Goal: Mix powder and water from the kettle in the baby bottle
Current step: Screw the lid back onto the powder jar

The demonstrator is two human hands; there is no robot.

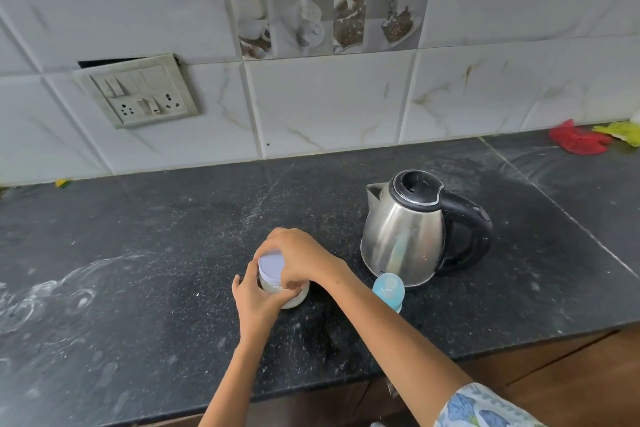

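A small clear jar (294, 295) holding pale powder stands on the dark speckled bench (138, 253), near its middle. The left hand (254, 300) wraps the jar's side from the near left, fingers curled round the body. The right hand (298, 262) comes over from the right and grips the white lid (272, 269) at its rim, fingers bent down around it; the lid sits on the jar, tilted toward the camera.

Just right of the jar, partly behind the right forearm, stands the baby bottle (388, 289) with a blue cap, upright on the bench. Directly behind it, close by, is the steel kettle (403, 236) with black lid closed, spout to the left, black handle to the right.

White powdery smears mark the bench at left. A switch plate (138, 92) is fixed to the tiled wall (329, 97). Red and yellow cloths (585, 139) lie at the far right against the wall. The right arm shows a floral sleeve (481, 409).
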